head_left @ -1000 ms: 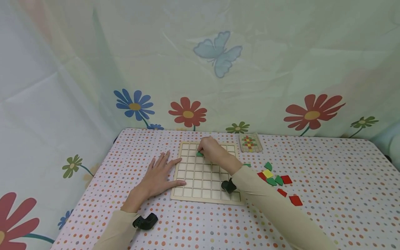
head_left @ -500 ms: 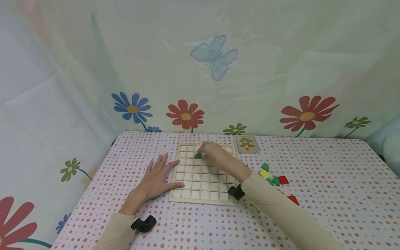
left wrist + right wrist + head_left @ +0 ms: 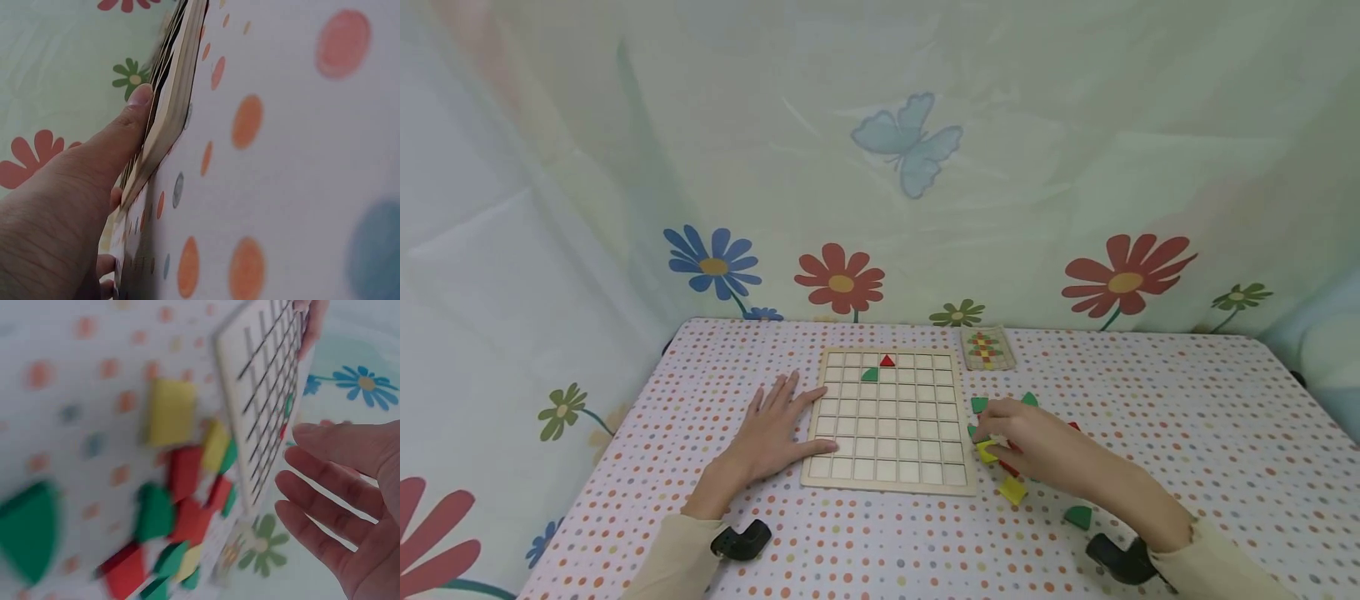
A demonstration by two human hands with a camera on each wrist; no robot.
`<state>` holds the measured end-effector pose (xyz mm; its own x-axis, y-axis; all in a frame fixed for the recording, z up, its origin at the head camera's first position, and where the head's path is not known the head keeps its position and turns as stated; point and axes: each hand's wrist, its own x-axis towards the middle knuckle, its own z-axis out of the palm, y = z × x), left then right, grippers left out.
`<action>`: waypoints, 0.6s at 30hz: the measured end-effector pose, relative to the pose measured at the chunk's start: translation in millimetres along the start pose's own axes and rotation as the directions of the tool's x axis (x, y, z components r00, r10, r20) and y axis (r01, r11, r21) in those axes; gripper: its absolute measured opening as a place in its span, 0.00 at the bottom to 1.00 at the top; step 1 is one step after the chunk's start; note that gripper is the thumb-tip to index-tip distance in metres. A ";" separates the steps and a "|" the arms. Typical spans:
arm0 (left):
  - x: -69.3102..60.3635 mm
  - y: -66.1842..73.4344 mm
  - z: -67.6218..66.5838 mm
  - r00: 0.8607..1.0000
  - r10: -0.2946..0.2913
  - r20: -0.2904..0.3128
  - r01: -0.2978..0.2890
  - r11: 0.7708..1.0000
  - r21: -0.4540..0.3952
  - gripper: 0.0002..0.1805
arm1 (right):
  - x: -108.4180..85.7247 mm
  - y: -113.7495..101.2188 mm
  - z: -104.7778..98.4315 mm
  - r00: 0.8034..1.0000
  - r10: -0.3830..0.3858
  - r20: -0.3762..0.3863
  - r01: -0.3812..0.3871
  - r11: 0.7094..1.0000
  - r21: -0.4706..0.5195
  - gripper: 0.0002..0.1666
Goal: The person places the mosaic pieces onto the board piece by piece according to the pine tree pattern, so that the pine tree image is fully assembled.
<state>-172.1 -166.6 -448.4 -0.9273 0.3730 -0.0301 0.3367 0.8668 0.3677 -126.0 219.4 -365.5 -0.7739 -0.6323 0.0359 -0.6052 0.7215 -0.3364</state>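
Observation:
A square wooden grid board lies on the table. In its upper rows sit a red triangle and, one row lower to the left, a green quarter-circle piece. My left hand lies spread at the board's left side, its thumb on the edge, as the left wrist view also shows. Over the loose pieces right of the board hovers my right hand, fingers loosely bent and, in the right wrist view, holding nothing. Beneath and around it are yellow squares, red pieces and green quarter-circles, some hidden by the hand.
A small pattern card with a red, green and yellow tree design lies beyond the board's upper right corner. The dotted tablecloth covers the table, and a flowered curtain hangs behind it.
My right hand has let go of the green quarter-circle on the board and moved right, over the loose pieces. The red triangle on the board is now uncovered. My left hand stays at the board's edge.

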 end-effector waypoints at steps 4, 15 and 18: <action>-0.4 -1.3 -0.3 1.000 -0.005 0.004 0.005 1.000 0.001 0.51 | -35.9 16.0 6.1 0.994 0.105 -0.003 -0.105 0.994 0.017 0.12; -0.9 -3.0 0.9 1.000 -0.007 -0.004 0.007 1.000 -0.003 0.51 | -103.5 58.7 19.8 0.968 0.240 -0.074 -0.244 0.969 -0.049 0.17; -0.5 -0.9 0.4 1.000 -0.002 -0.003 0.002 1.000 -0.007 0.50 | -113.7 70.5 25.4 0.975 0.193 -0.109 -0.202 0.975 -0.087 0.19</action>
<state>-171.8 -167.5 -449.1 -0.9286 0.3699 -0.0284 0.3333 0.8654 0.3741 -75.9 335.1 -417.1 -0.8916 -0.4470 0.0726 -0.4500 0.8562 -0.2537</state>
